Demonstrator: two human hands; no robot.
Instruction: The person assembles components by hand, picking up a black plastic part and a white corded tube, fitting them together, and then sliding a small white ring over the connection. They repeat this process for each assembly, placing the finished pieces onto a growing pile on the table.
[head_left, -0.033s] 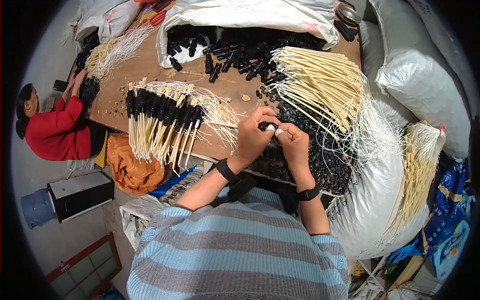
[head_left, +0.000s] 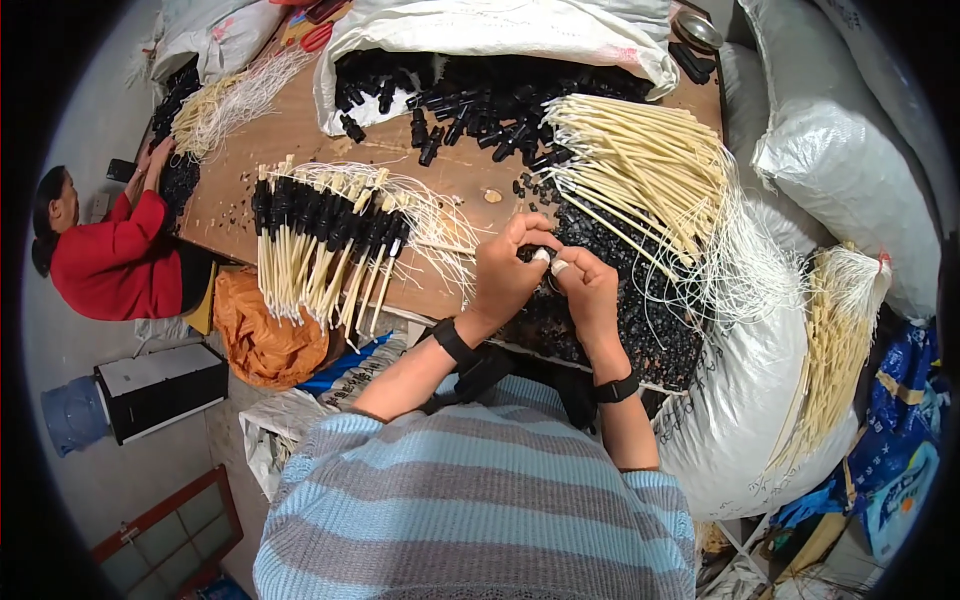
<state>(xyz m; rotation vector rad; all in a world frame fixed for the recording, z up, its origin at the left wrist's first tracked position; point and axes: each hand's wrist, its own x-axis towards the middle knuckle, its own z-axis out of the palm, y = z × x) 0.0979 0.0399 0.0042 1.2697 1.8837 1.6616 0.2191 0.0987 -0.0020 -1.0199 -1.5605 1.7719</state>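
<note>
My left hand (head_left: 505,270) and my right hand (head_left: 588,290) meet above the near edge of the table, fingers closed in a pinch. Between their fingertips is a small black plastic piece (head_left: 549,254), mostly hidden by the fingers. White wrappings cover the thumb tips. Below them spreads a heap of small black pieces (head_left: 640,320). To the left lies a row of cream tubes (head_left: 300,260) with black connectors (head_left: 325,210) and thin white wires at their upper ends. On the right, a bundle of cream tubes (head_left: 640,170) with white wires rests partly over the heap.
A white sack (head_left: 500,30) spilling black connectors (head_left: 480,115) lies at the table's far side. Full white sacks (head_left: 850,140) crowd the right. A co-worker in a red top (head_left: 110,255) works at the table's left end. An orange bag (head_left: 262,330) sits below the left edge.
</note>
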